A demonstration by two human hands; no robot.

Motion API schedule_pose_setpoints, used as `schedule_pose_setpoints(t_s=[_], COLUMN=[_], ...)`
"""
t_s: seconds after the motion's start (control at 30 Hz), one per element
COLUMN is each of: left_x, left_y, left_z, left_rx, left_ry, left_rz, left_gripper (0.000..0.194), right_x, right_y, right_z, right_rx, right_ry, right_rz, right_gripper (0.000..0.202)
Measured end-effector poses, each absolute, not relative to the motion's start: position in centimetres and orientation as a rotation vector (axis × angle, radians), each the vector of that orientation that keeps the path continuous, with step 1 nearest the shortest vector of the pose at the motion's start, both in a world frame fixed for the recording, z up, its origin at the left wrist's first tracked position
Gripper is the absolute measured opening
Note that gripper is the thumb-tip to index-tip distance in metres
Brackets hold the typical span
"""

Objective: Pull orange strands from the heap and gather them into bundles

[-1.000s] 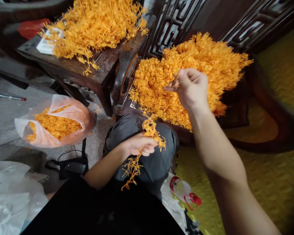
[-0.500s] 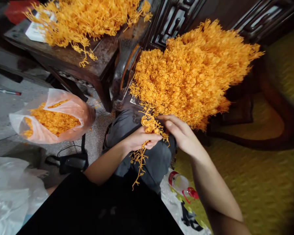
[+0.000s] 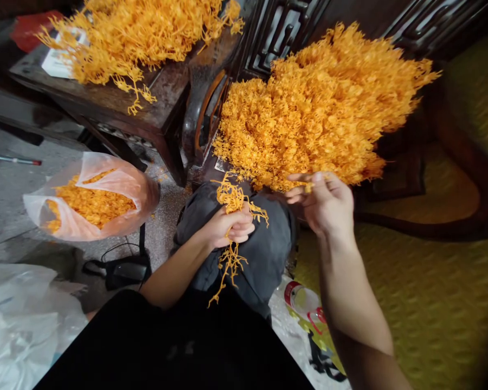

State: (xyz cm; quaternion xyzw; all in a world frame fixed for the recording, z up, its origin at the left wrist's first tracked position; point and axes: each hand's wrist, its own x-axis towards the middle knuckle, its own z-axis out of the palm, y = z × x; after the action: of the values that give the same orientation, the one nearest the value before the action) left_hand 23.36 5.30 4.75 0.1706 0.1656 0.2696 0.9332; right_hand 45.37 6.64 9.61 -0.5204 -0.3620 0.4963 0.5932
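Observation:
My left hand (image 3: 231, 225) is closed around a bunch of branching orange sprigs (image 3: 230, 194), held over my knee. Thin stems (image 3: 229, 265) of the same bunch hang below the fist, and curly ends stick out above it. To the right, my right hand (image 3: 324, 199) is raised in front of a large heap of orange sprigs (image 3: 305, 119). Its thumb and fingers are pinched on a small orange piece (image 3: 308, 187), mostly hidden by the fingertips. The two hands are apart.
A dark wooden table (image 3: 162, 105) at the upper left bears another pile of orange sprigs (image 3: 146, 38) and a white box (image 3: 61, 62). On the floor stand a plastic bag (image 3: 148, 189) of orange pieces and a black pouch (image 3: 126, 271). A bottle (image 3: 303, 300) lies beside my leg.
My right hand has moved up and right, away from the left hand, and now pinches a small orange piece. My left hand has shifted slightly left, still gripping its bunch of sprigs.

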Motion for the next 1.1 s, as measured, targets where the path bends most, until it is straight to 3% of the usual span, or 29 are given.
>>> schedule_pose_setpoints(t_s=[0.17,0.37,0.5,0.67,0.9,1.03,1.1], left_x=[23.2,23.2,23.3,23.5,24.7,23.8,23.1], left_y=[5.6,5.6,5.4,5.4,5.5,5.5,5.5], left_z=[5.1,5.1,4.7,4.6,5.5,6.8,7.5], left_rx=[0.421,0.506,0.527,0.449,0.479,0.408,0.439], left_ry=[0.281,0.286,0.236,0.312,0.459,0.425,0.381], left_rz=[0.514,0.452,0.45,0.445,0.574,0.6,0.645], left_gripper=[0.043,0.05,0.048,0.045,0.032,0.058,0.065], right_x=[43.9,42.3,42.4,44.9,44.0,43.2,43.0], right_y=[4.7,4.3,4.8,7.0,6.1,4.5,4.1], right_z=[9.9,10.1,10.0,9.9,10.9,11.3,11.5], right_rx=[-1.212,-1.258,-1.383,-1.175,-1.065,-1.058,-1.055], right_ry=[-0.943,-1.13,-1.526,-0.889,-0.95,-0.978,-1.014], right_rz=[1.343,1.499,1.206,0.877,1.063,1.213,1.22], right_gripper=[0.023,0.029,0.041,0.047,0.028,0.057,0.052])
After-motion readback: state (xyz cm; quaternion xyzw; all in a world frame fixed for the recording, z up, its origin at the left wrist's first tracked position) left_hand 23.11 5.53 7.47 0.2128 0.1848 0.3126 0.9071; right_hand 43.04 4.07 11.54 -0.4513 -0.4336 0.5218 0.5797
